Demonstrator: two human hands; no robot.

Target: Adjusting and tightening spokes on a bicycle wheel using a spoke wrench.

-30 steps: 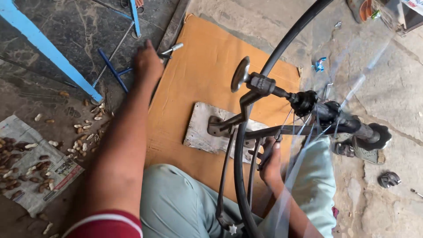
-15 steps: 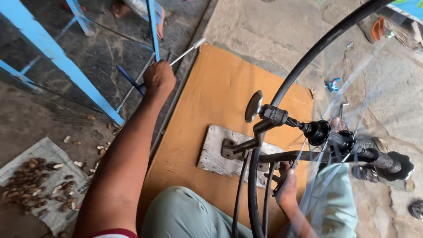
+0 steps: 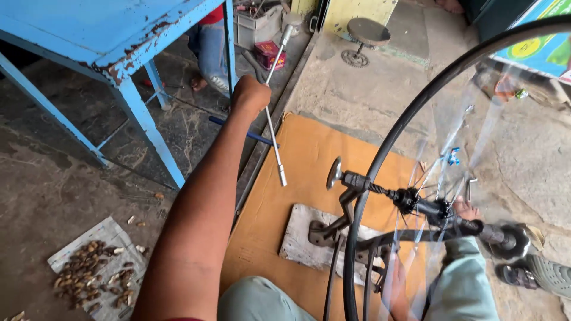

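My left hand (image 3: 250, 95) is clenched around a long metal socket wrench (image 3: 274, 110), lifted above the left edge of the brown cardboard mat (image 3: 309, 154), near the blue table's leg (image 3: 148, 128). My right hand (image 3: 397, 279) sits behind the bicycle wheel (image 3: 380, 154) on its truing stand (image 3: 345, 205); I can't tell its grip.

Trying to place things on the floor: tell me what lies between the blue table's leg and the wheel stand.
In the head view, the left hand holding a long metal wrench, above a brown mat.
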